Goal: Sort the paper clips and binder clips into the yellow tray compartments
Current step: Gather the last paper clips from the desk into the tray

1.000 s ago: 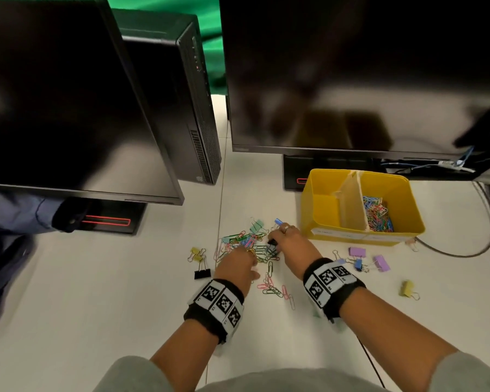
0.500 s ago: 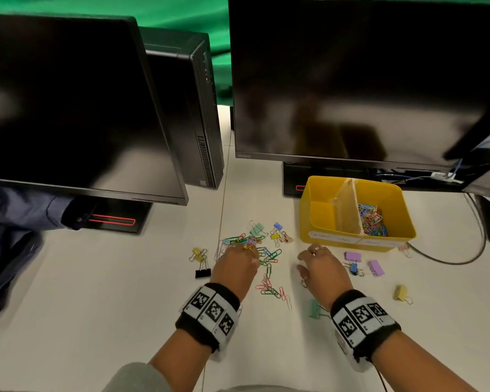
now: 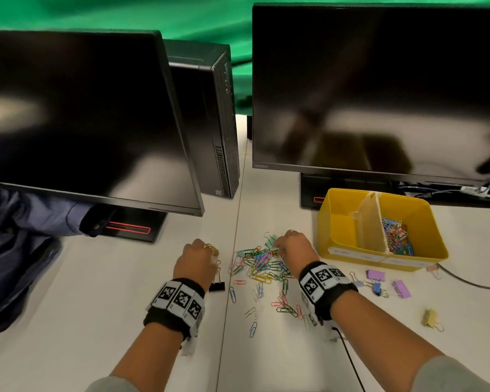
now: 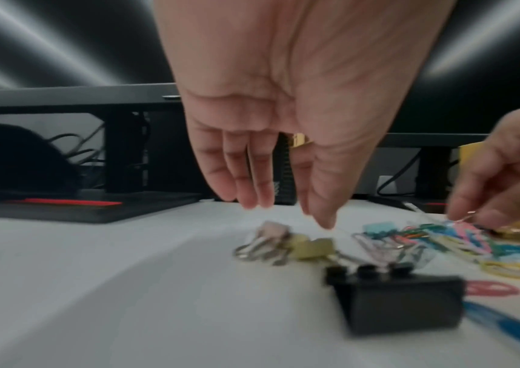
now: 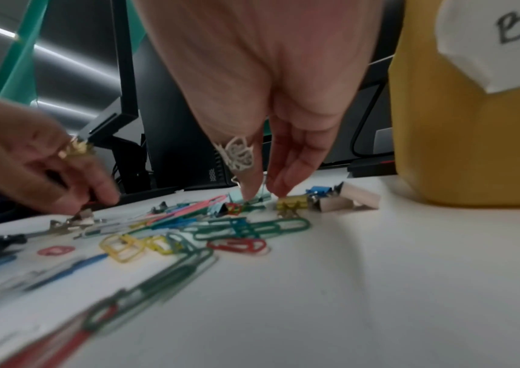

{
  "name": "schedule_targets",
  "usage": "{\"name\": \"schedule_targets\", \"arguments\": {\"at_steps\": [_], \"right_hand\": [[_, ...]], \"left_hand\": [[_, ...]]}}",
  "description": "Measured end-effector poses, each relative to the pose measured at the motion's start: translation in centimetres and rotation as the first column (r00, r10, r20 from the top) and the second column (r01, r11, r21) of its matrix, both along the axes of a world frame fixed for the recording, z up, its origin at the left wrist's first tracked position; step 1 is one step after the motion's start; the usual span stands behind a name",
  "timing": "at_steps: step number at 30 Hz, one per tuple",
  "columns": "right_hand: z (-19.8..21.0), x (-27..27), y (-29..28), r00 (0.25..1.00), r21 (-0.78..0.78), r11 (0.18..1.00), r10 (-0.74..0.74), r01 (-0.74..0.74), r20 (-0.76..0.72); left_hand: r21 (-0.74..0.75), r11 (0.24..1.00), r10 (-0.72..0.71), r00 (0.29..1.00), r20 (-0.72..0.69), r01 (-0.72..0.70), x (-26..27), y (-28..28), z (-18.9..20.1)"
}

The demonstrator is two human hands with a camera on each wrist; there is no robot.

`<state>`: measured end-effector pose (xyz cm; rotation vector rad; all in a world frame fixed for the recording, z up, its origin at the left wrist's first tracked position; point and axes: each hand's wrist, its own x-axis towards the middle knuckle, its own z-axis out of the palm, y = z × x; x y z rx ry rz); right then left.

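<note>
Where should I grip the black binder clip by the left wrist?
Take the black binder clip by its wire handles, which seem to point away toward the left hand. Come down from above with thumb and forefinger; the handles seem easier to pinch than the body resting on the desk.

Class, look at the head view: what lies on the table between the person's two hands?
Head view: between the left hand and the right hand lies the heap of coloured paper clips.
</note>
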<state>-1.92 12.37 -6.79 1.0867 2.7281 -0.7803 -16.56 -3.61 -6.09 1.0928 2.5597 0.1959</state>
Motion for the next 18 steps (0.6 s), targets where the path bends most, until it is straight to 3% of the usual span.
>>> {"name": "schedule_targets", "arguments": {"at_steps": [4, 9, 18], "right_hand": [[0.2, -0.1, 0.3, 1.0, 0.031, 0.999, 0.007, -0.006, -0.022], [2.4, 2.0, 0.4, 0.994, 0.114, 0.992, -0.035, 0.047, -0.104], [4.1, 9.6, -2.0, 0.957, 0.047, 0.998, -0.057, 0.045, 0.286]], "left_hand": [[0.043, 0.994, -0.106, 0.994, 0.009, 0.105, 1.3, 3.1, 0.1], [-0.085, 0.982, -0.16, 0.982, 0.096, 0.168, 1.8, 5.4, 0.0], [-0.015, 0.995, -0.093, 0.983, 0.158, 0.096, 1.5, 5.2, 1.2]]}}
